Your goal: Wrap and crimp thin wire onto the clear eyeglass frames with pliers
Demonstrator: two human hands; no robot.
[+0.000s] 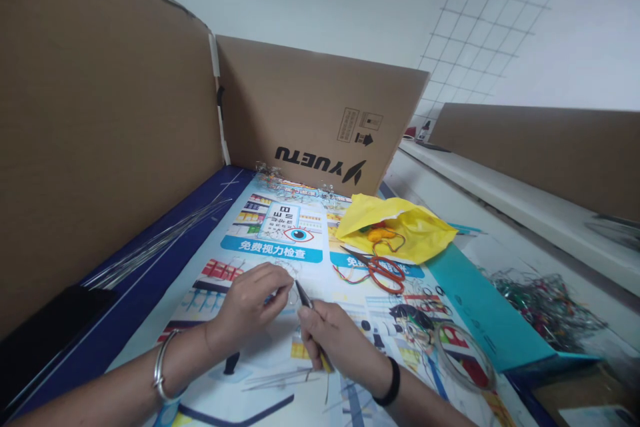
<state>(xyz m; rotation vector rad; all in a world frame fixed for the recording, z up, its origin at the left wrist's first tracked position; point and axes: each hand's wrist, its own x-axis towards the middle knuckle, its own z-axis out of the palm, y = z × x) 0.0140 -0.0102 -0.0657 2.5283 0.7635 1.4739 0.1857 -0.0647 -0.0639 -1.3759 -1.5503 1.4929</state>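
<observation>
Pinched over the middle of the printed sheet point(320, 283), my left hand point(256, 293) holds a thin wire piece point(289, 278), whose exact shape is too fine to make out. My right hand point(336, 340) is wrapped round pliers point(304, 295) with dark jaws and yellow on the handle. The jaws point up and left, close to my left fingertips. Several straight wires point(280, 379) lie on the sheet below my hands. Beyond my right hand are red-handled scissors point(386, 273), partly on a yellow bag point(420, 230) with orange thread inside.
Cardboard panels point(310, 107) stand at the left and back. Long wires point(160, 240) lie at the left edge. A round tape roll point(465, 357) sits at the right, near a tangled wire heap point(550, 307). Small wire pieces point(327, 195) lie by the back panel.
</observation>
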